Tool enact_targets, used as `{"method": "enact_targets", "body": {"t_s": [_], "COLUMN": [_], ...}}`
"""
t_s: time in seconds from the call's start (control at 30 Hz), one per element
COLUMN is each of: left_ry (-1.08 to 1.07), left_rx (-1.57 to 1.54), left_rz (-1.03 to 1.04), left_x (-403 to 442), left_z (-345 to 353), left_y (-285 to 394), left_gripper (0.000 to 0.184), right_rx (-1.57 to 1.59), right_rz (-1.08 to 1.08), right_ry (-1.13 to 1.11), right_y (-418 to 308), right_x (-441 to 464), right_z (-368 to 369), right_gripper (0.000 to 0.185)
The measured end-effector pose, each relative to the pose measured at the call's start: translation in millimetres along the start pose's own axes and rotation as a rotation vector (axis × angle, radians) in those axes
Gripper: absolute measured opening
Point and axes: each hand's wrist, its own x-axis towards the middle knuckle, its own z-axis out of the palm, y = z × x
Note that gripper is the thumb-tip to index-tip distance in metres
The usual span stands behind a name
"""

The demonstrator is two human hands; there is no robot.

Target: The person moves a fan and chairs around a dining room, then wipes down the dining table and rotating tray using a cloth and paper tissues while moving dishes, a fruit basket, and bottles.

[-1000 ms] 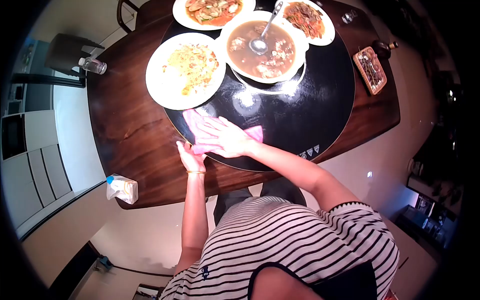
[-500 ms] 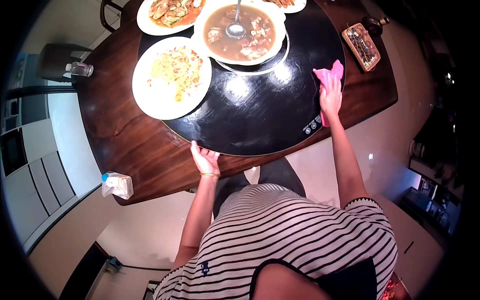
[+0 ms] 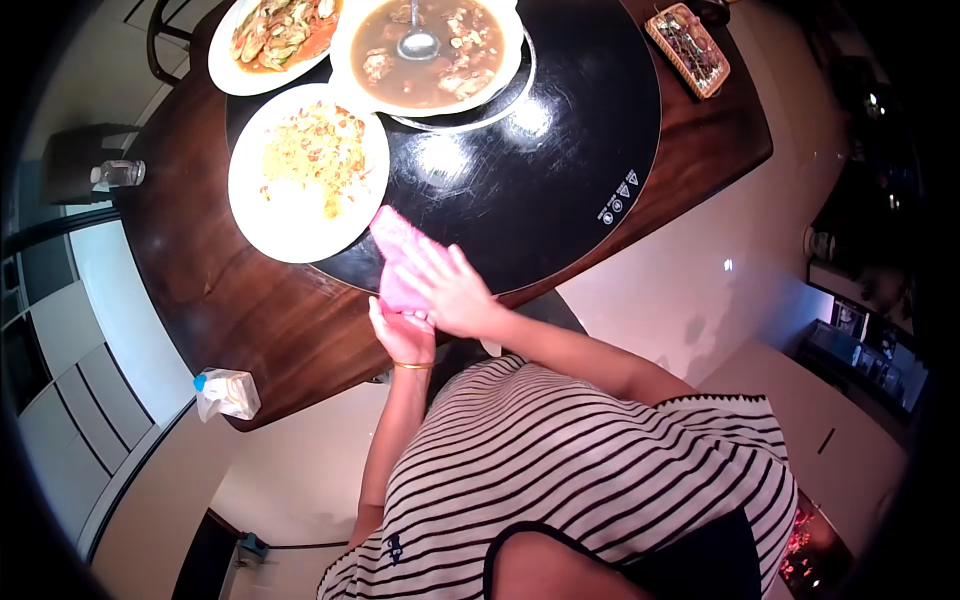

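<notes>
Head view: the right hand lies open on a pink cloth, its fingers stretched out together and pointing far-left, the palm over the cloth's right side. The cloth is at the near-left edge of a black turntable, one corner reaching far toward a white plate. Just nearer, the left hand is open and palm up, thumb out to the left and fingers curled slightly at the cloth's near end; whether the fingers touch the cloth is hard to tell. A thin bracelet circles the left wrist.

The plate holds yellowish food with reddish bits and sits on the left of the turntable. Far-right of it is a bowl of brown soup with pieces in it and a ladle resting inside; a ring shows around its near and right sides. Another dish of food is at far left. Printed symbols mark the turntable's near-right edge.

Around it is a dark wooden table, with a basket at far right and a tissue pack at the near-left corner.
</notes>
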Motion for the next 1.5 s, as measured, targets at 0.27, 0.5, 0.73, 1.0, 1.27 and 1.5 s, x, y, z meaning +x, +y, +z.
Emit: {"method": "enact_targets", "body": {"t_s": [0.27, 0.5, 0.73, 1.0, 1.27, 1.5], "left_ry": [0.070, 0.049, 0.191, -0.051, -0.096, -0.105], "left_rx": [0.041, 0.125, 0.850, 0.561, 0.415, 0.430], "left_rz": [-0.138, -0.136, 0.236, 0.183, 0.296, 0.236], "left_x": [-7, -16, 21, 78, 60, -22], "left_z": [0, 5, -53, -24, -42, -50], "left_y": [-12, -22, 83, 196, 167, 143], "left_gripper": [0.059, 0.056, 0.032, 0.024, 0.033, 0.034], "right_rx": [-0.499, -0.165, -0.067, -0.118, -0.120, -0.111], "right_rz": [0.573, 0.156, 0.154, 0.094, 0.110, 0.127], "right_ry": [0.459, 0.345, -0.011, 0.049, 0.053, 0.080], "right_y": [253, 72, 12, 13, 18, 19], "right_x": [-62, -5, 0, 1, -9, -30], "right_z": [-102, -34, -16, -17, -28, -15], "right_gripper": [0.056, 0.057, 0.073, 0.071, 0.071, 0.069]}}
